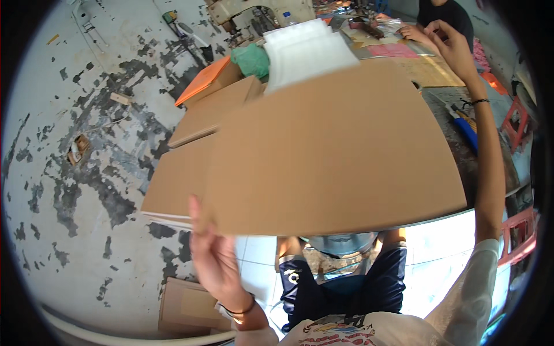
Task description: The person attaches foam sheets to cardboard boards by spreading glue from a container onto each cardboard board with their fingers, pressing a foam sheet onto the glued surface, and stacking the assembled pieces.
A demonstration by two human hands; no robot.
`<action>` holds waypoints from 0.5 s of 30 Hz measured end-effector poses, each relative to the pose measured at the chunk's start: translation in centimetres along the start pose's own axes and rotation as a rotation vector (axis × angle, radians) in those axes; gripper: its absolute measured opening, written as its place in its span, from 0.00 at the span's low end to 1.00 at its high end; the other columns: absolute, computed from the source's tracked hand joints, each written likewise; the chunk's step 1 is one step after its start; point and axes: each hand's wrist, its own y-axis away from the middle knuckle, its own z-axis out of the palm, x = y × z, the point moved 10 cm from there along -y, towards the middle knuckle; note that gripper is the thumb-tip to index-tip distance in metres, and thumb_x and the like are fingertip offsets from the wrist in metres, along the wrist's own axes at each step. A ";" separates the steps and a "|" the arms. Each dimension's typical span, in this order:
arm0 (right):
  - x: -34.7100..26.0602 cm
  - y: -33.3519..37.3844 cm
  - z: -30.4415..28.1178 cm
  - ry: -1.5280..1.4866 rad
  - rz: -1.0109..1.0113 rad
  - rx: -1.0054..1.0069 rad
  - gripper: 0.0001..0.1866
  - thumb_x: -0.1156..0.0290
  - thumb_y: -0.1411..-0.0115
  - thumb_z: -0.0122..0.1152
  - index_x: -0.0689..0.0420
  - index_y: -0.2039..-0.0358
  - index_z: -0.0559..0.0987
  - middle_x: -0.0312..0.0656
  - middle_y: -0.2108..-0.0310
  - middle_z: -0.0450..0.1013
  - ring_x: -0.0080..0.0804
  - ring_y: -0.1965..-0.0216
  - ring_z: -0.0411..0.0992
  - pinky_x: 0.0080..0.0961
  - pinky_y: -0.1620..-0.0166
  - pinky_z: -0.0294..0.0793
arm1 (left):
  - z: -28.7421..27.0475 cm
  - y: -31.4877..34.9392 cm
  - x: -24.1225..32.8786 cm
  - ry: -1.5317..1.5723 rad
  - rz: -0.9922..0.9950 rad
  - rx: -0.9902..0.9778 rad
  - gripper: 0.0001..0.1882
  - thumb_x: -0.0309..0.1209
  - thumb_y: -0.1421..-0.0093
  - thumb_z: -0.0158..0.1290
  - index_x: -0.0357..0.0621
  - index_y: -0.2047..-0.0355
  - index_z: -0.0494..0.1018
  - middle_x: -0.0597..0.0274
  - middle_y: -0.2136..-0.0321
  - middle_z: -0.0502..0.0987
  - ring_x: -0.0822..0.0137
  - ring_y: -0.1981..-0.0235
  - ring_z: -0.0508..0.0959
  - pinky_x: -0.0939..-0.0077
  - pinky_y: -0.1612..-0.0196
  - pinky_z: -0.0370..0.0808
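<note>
A large brown cardboard sheet (334, 155) spreads across the middle in front of me, its left edge smeared by motion. My left hand (216, 262) is at the sheet's near left corner, palm turned up. One finger stretches upward beside the edge; the other fingertips are blurred or hidden at the corner. My right hand (453, 49) is raised beyond the sheet's far right, apart from it. Its thumb and fingers meet in a pinch, and whatever may be between them is too small to make out.
More cardboard (179, 173) is stacked at the left, with an orange-topped box (205, 81) and green plastic bag (251, 60) behind. White foam sheets (309, 52) lie at the back, near a sewing machine (254, 11). Another person (447, 17) sits at the far right; a blue-handled tool (464, 132) lies nearer.
</note>
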 end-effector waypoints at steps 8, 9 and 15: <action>0.3 1.8 1.7 0.075 0.035 -0.339 0.10 0.67 0.32 0.60 0.61 0.60 0.78 0.37 0.65 0.78 0.24 0.65 0.75 0.27 0.57 0.75 | -3.2 5.6 -5.5 -1.414 0.160 0.100 0.33 0.32 0.36 0.59 0.39 0.34 0.60 0.40 0.38 0.66 0.48 0.35 0.68 0.48 0.38 0.72; -0.3 1.8 2.1 0.050 0.021 -0.408 0.12 0.64 0.32 0.61 0.62 0.61 0.78 0.36 0.65 0.78 0.24 0.65 0.74 0.27 0.57 0.74 | 0.2 6.2 -5.6 -1.976 0.494 -0.113 0.32 0.38 0.38 0.63 0.43 0.37 0.67 0.42 0.40 0.69 0.49 0.34 0.67 0.46 0.36 0.68; -1.2 5.2 8.4 0.033 0.154 -0.811 0.19 0.55 0.33 0.62 0.61 0.57 0.80 0.39 0.60 0.78 0.29 0.57 0.75 0.29 0.50 0.74 | 1.6 5.2 -14.9 -2.161 0.077 -1.038 0.30 0.45 0.43 0.64 0.60 0.40 0.75 0.60 0.33 0.68 0.51 0.32 0.65 0.44 0.31 0.58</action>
